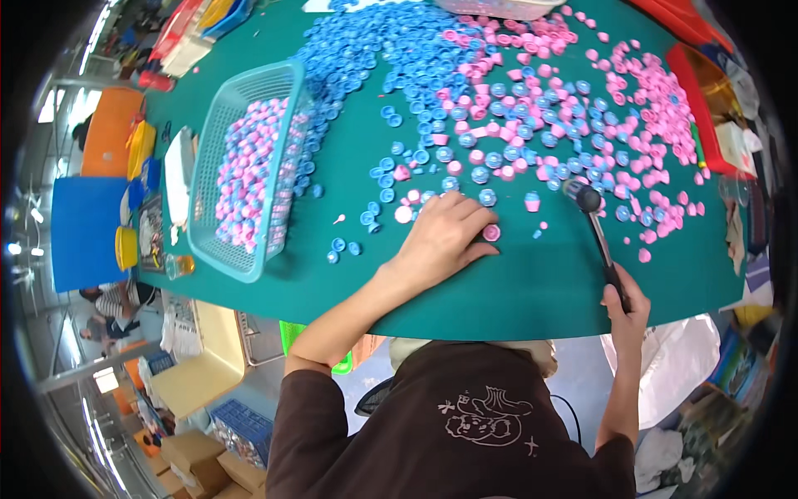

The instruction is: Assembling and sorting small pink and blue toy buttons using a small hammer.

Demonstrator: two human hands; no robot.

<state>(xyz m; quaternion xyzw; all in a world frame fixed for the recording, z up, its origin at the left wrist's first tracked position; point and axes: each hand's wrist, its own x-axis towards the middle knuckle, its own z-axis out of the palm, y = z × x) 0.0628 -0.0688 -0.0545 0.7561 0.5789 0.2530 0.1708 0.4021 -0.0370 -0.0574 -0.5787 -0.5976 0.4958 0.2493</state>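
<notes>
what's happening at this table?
A person sits at a green table strewn with blue caps and pink caps. Their left hand rests on the table, fingers on a pink cap. Their right hand grips a small hammer, its head raised just above the table. A teal basket on the left holds assembled pink-and-blue pieces.

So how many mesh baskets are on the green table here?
2. One teal basket stands at the left, filled with pink and blue caps. A white basket shows only partly at the table's far edge, top centre. More may lie outside the view.
</notes>
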